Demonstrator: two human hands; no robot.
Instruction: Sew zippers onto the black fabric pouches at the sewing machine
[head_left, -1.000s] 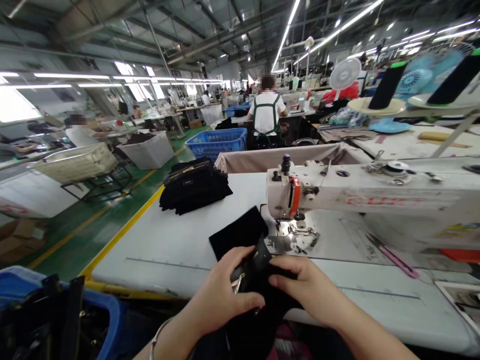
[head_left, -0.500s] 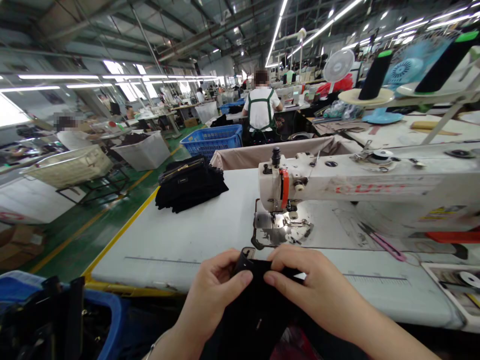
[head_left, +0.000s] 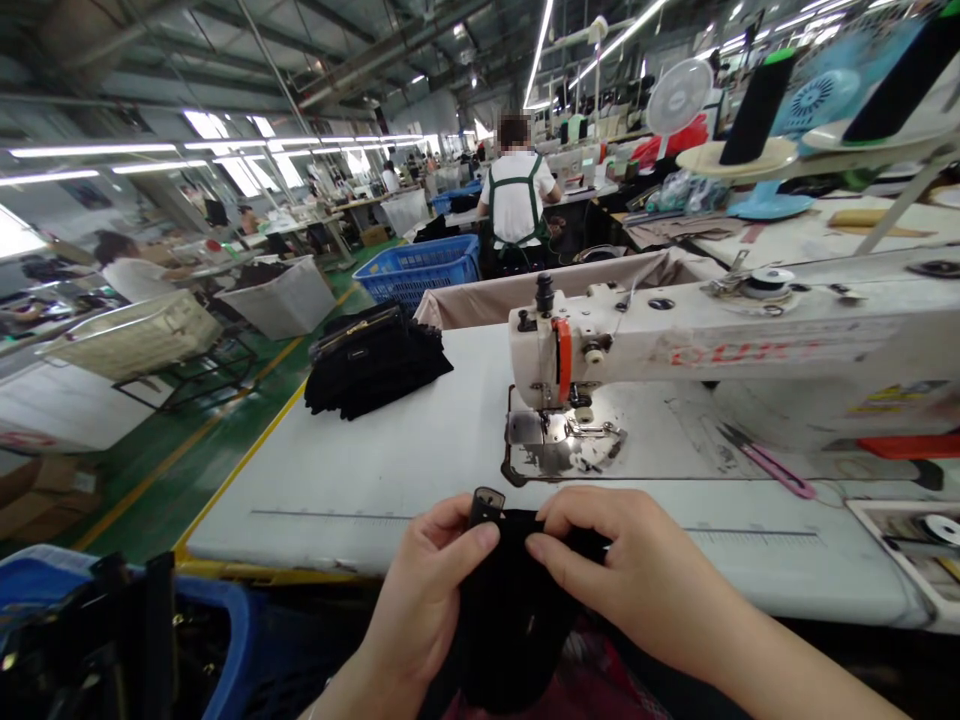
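**Black piece pinched at the table's near edge**

Just in front of the sewing machine [head_left: 675,345], at the near edge of the white table [head_left: 360,470], the left hand [head_left: 427,590] and right hand [head_left: 622,565] each clamp thumb and fingers on the top edge of a black fabric piece [head_left: 510,610], which hangs below the table edge. Bare tabletop lies left of the machine, up to a stack of black pieces [head_left: 371,360]. On the machine's arm, the red lettering [head_left: 739,352] is too blurred to read.
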